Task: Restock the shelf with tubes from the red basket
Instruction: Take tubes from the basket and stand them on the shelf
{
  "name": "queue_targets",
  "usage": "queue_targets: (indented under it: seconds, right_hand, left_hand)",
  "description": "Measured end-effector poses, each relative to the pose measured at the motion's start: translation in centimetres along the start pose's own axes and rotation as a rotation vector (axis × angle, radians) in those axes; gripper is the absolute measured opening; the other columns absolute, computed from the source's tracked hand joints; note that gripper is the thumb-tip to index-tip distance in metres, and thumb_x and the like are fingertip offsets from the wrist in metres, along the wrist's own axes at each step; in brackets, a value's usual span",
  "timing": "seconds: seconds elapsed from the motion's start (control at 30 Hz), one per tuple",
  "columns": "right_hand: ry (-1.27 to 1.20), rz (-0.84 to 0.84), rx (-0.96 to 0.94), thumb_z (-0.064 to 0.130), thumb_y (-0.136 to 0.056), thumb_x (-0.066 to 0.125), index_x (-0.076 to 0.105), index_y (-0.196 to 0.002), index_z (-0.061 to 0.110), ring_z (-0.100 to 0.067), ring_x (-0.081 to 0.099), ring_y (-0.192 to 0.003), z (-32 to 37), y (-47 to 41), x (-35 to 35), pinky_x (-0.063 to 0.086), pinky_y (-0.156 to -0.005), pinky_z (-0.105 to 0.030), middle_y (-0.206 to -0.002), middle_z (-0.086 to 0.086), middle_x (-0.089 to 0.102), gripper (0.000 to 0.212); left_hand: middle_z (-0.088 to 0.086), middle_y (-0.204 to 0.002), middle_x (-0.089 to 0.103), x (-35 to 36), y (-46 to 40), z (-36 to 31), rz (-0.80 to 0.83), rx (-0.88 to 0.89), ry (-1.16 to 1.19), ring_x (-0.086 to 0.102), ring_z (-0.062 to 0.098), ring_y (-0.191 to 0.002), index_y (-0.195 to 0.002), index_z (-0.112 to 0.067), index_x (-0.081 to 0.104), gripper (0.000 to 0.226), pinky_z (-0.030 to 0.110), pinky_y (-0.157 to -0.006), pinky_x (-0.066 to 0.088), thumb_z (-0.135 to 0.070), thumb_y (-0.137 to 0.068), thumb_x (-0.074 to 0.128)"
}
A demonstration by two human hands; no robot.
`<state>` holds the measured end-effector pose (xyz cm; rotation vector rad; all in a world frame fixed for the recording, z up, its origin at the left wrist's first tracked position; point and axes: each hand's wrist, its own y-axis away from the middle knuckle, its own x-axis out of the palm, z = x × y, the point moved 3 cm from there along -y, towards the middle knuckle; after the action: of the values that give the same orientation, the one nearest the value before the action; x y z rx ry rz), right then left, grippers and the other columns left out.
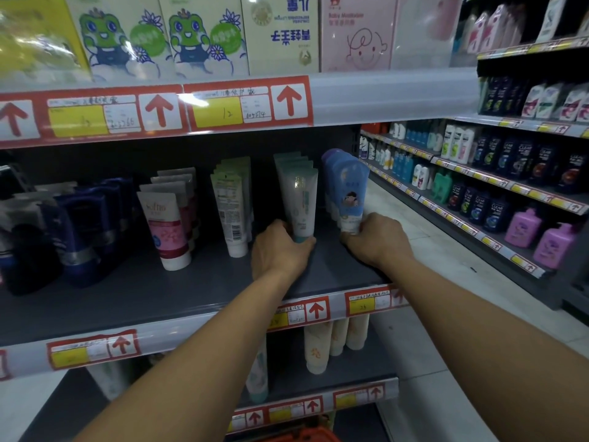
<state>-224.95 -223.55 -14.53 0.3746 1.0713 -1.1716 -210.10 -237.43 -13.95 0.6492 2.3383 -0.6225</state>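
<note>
**Desk:** What's on the grey metal shelf [143, 291] from your seat, starting at the left?

**Me:** Far left I see a blurred cluster of dark blue tubes [76, 231]. Next comes a row of white tubes with pink labels [167, 231], then a row of white tubes with pale green tops [231, 212]. All stand cap down, long axis upright, crimped ends pointing up and leaning a little to the left.

**Desk:** And the hands?

**Me:** My left hand [280, 250] reaches in from the near edge, forearm stretched far over the shelf lip, palm down. Its fingers curl round the bottom of the front white tube with a teal cap [301, 205], clamped on it just above the cap. That tube stands upright on its cap, crimped end up, heading its own row that runs toward the back.

**Desk:** Right side?

**Me:** My right hand [376, 240] is just right of it, wrist bent left. Its fingers pinch the base of the front blue tube with a cartoon child printed on it [349, 199], also cap down, its rounded top tipped slightly to the right. More of the same stand behind it.

**Desk:** The basket?

**Me:** Only the rim of the red plastic basket [296, 437] shows, near, at the bottom edge below the lower shelves.
</note>
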Motion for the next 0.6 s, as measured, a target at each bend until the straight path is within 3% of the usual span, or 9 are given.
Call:
queue_targets:
  seconds: [0.2, 0.47, 0.6]
  right_hand:
    - [-0.031, 0.022, 0.018, 0.062, -0.071, 0.068, 0.069, -0.108, 0.017, -0.027, 0.066, -0.087, 0.2, 0.4, -0.6, 0.056, -0.071, -0.036, -0.095, -0.007, 0.07, 0.058]
    - [0.013, 0.097, 0.043, 0.049, -0.089, 0.065, 0.067, -0.107, 0.011, -0.026, 0.062, -0.087, 0.8, 1.3, -2.4, 0.049, -0.071, -0.034, -0.096, -0.008, 0.065, 0.042]
    - [0.049, 0.115, 0.009, 0.043, -0.092, 0.062, 0.064, -0.103, 0.015, -0.028, 0.06, -0.087, 2.0, 2.5, -3.4, 0.048, -0.071, -0.034, -0.099, -0.009, 0.066, 0.03]
  left_hand:
    - [0.001, -0.131, 0.068, -0.1, 0.1, 0.0, 0.017, -0.006, 0.039, 0.066, 0.024, -0.117, -0.133, -0.018, 0.06, 0.066, 0.036, -0.088, 0.056, -0.05, -0.08, 0.083]
    - [0.004, -0.127, 0.069, -1.4, 0.2, 0.7, 0.104, -0.05, 0.107, 0.065, 0.021, -0.117, -0.136, -0.015, 0.055, 0.065, 0.03, -0.093, 0.052, -0.037, -0.083, 0.084]
    - [0.001, -0.113, 0.07, -3.1, 1.0, 1.4, 0.112, -0.04, 0.145, 0.066, 0.019, -0.109, -0.129, -0.016, 0.06, 0.047, 0.029, -0.095, 0.052, -0.026, -0.087, 0.08]
